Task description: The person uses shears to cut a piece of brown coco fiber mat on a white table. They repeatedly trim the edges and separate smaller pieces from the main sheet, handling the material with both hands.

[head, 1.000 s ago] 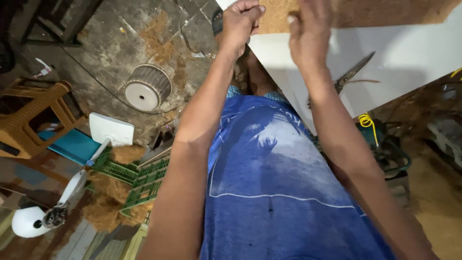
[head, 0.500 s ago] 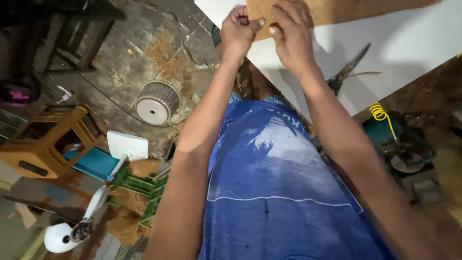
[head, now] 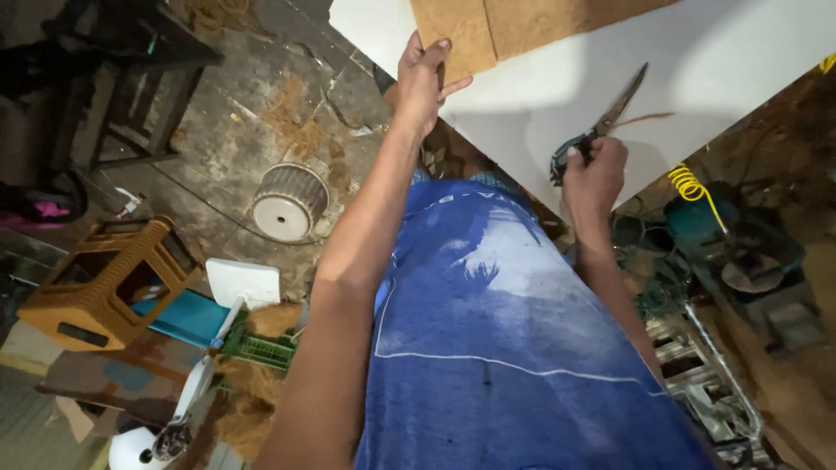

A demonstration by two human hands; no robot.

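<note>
My left hand (head: 425, 77) pinches the near corner of a brown fibre sheet (head: 466, 33) that lies on a white table (head: 714, 61). My right hand (head: 594, 170) closes around the dark handles of a pair of scissors (head: 610, 117) resting on the table edge, blades pointing up and to the right. A second brown sheet (head: 566, 16) lies beside the first one. My blue shirt (head: 496, 331) fills the lower middle of the view.
On the dirty floor to the left stand a round white ribbed drum (head: 287, 202), a brown plastic stool (head: 104, 283), a white fan (head: 187, 400) and green crates (head: 257, 348). A coiled yellow cable (head: 691, 184) and metal tools (head: 714, 383) lie to the right.
My right hand has left the brown sheet, dropped to the table edge and taken hold of the scissors. My left hand stays on the sheet's corner.
</note>
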